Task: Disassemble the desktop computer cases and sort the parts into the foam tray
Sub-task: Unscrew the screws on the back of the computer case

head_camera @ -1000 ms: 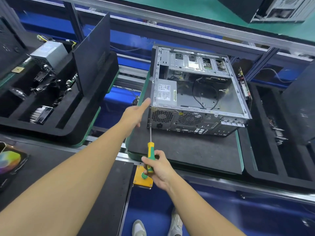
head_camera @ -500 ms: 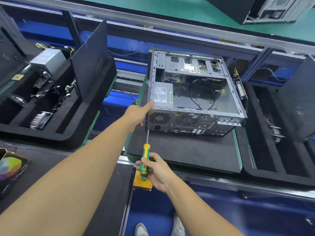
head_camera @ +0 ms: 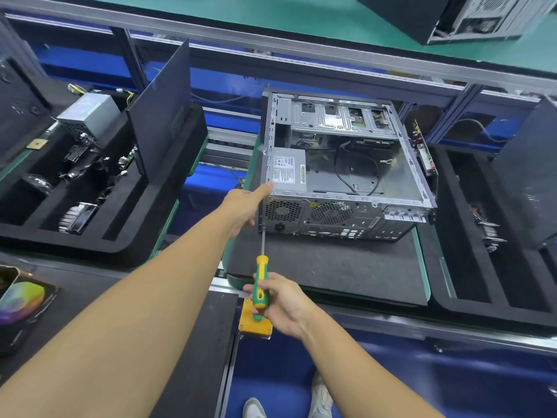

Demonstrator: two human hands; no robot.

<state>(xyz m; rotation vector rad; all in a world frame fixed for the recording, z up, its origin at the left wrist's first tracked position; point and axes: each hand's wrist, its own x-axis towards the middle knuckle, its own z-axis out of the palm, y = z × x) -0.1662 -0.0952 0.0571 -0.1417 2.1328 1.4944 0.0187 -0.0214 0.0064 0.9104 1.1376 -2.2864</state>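
An open desktop computer case (head_camera: 340, 176) lies on its side on a black mat (head_camera: 331, 267), rear panel toward me. Its power supply (head_camera: 287, 170) sits inside at the near left. My left hand (head_camera: 245, 206) grips the case's near left corner, thumb on the top edge. My right hand (head_camera: 280, 300) holds a screwdriver (head_camera: 260, 282) with a green and yellow handle. The screwdriver's shaft points up to the rear panel's lower left edge. A black foam tray (head_camera: 120, 236) on the left holds a removed power supply (head_camera: 90, 116), small parts and an upright side panel (head_camera: 165, 110).
A second foam tray (head_camera: 452, 267) with parts stands to the right of the case. Another computer case (head_camera: 467, 16) lies on the green surface at the back right. A yellow block (head_camera: 254, 324) sits under my right hand. A colourful box (head_camera: 21, 300) is at the near left.
Both hands and the screwdriver stay at the case's near left corner. Only the view has shifted slightly.
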